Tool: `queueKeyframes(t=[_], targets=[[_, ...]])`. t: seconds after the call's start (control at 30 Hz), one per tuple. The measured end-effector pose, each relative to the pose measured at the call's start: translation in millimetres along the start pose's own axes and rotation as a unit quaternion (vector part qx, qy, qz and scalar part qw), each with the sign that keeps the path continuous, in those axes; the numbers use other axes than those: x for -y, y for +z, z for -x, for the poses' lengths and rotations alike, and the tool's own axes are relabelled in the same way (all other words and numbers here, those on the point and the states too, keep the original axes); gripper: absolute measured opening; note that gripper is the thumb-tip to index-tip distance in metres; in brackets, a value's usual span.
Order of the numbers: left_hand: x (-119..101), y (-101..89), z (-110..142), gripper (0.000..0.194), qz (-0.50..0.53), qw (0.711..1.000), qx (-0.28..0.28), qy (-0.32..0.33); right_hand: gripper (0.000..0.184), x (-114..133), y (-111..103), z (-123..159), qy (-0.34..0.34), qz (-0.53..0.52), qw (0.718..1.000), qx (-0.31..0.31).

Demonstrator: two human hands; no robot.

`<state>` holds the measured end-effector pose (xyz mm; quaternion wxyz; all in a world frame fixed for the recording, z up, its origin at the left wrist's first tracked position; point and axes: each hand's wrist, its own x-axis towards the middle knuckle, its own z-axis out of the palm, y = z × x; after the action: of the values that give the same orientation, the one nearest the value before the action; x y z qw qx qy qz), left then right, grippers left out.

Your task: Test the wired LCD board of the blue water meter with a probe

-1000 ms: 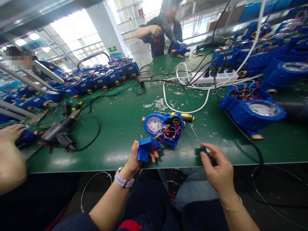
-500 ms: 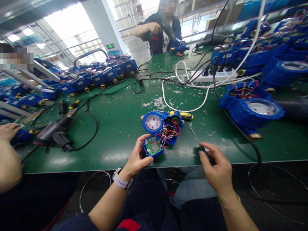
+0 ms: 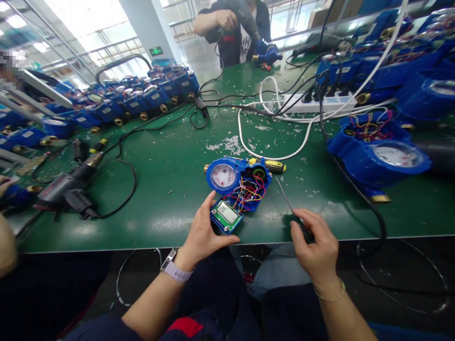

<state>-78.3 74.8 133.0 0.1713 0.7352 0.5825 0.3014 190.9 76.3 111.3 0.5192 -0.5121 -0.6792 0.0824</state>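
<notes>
My left hand (image 3: 203, 232) is around the left and lower edges of a display module (image 3: 226, 215), a small LCD on a green circuit board in a blue frame. Its thumb stretches along the lower edge, and the fingertips are partly hidden. Coloured wires (image 3: 245, 195) run from the module into the open compartment of a blue water meter (image 3: 223, 176) lying on the bench. My right hand (image 3: 316, 241) is closed round the dark handle of a screwdriver (image 3: 284, 194); its thin metal shaft points up and left, apart from the meter.
A yellow-and-black screwdriver (image 3: 274, 166) lies behind the meter. A power drill (image 3: 69, 184) is at left, near a co-worker's arm. Rows of blue meters (image 3: 131, 102) line the left; a larger blue meter (image 3: 380, 154) and power strip (image 3: 320, 103) are right. Another person (image 3: 234, 33) works opposite.
The display module has tipped so its screen faces me more and looks brighter. My left thumb has shifted right along its lower edge. My right hand keeps the screwdriver; the view has shifted slightly.
</notes>
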Motion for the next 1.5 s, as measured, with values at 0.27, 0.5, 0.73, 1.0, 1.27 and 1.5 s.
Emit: queueKeyframes(t=[0.27, 0.5, 0.73, 1.0, 1.27, 1.5], targets=[[1.2, -1.3, 1.6, 0.1, -0.009, 0.999, -0.004, 0.033, 0.02, -2.3, 4.8, 1.4, -0.028, 0.009, 1.0, -0.007], [-1.4, -2.2, 1.9, 0.091, -0.012, 0.999, -0.021, 0.038, 0.02, -1.8, 7.2, 0.1, -0.039, 0.014, 0.999, -0.008], [-1.6, -4.3, -0.2, 0.09, -0.005, 0.998, -0.026, 0.054, 0.02, -0.2, 7.4, 0.0, -0.041, 0.015, 0.999, -0.009], [0.0, -4.8, -0.7, 0.089, 0.007, 0.998, -0.024, 0.065, 0.018, -3.1, 10.7, -1.4, -0.069, 0.018, 0.997, -0.025], [-0.4, -5.6, -1.0, 0.089, 0.002, 0.998, -0.019, 0.059, 0.019, -3.1, 11.1, -1.1, -0.069, 0.02, 0.997, -0.027], [-0.6, -5.9, -1.8, 0.089, -0.003, 0.998, -0.017, 0.065, 0.019, -3.4, 10.3, -0.6, -0.072, 0.022, 0.997, -0.024]])
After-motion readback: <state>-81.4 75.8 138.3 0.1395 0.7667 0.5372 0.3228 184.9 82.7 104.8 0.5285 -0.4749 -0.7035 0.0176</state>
